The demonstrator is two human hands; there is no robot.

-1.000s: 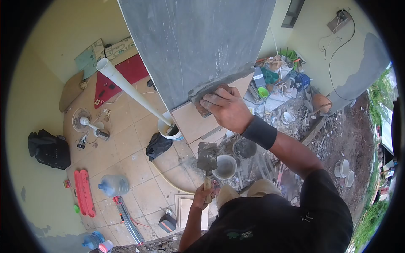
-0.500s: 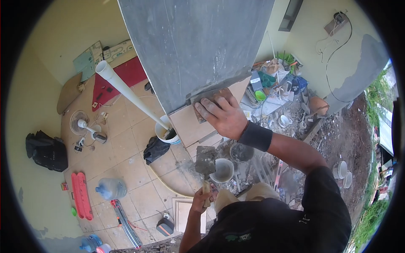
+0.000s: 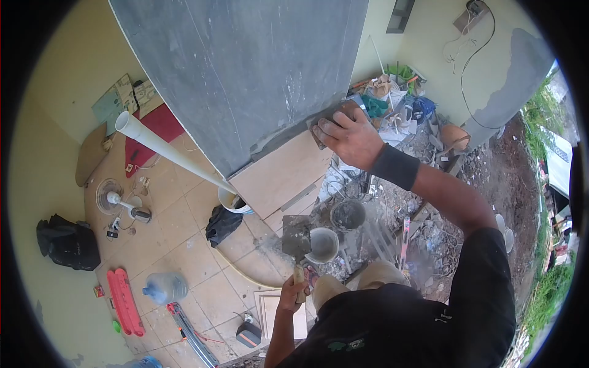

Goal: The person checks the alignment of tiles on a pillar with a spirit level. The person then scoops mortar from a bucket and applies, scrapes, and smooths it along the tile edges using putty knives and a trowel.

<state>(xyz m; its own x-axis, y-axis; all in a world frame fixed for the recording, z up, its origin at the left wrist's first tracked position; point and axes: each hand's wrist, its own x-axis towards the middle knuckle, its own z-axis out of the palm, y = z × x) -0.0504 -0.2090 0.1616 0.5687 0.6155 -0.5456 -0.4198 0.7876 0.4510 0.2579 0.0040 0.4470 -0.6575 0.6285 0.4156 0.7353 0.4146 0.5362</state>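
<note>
My right hand (image 3: 353,140), with a dark band at the wrist, grips a flat reddish-brown block (image 3: 348,110). The block is pressed along the lower edge of the grey plastered wall (image 3: 257,67), just above the beige tile (image 3: 285,168); its exact kind is unclear. Lower down, my left hand (image 3: 292,293) is wrapped round the light handle of a trowel (image 3: 297,235). The trowel's broad, mortar-stained blade points away from me, beside a pale bucket (image 3: 324,245). A second bucket (image 3: 348,214) with grey contents stands behind that one.
A white pipe (image 3: 172,150) leans in a bucket (image 3: 227,196) left of the wall. On the tiled floor lie a water jug (image 3: 165,287), a red case (image 3: 125,302) and a tile cutter (image 3: 191,334). Rubble (image 3: 454,230) and a pink level (image 3: 405,242) are at the right.
My right hand has slid the brown block to the right and slightly up along the wall's lower edge. My left hand keeps the trowel in nearly the same place. The view has shifted.
</note>
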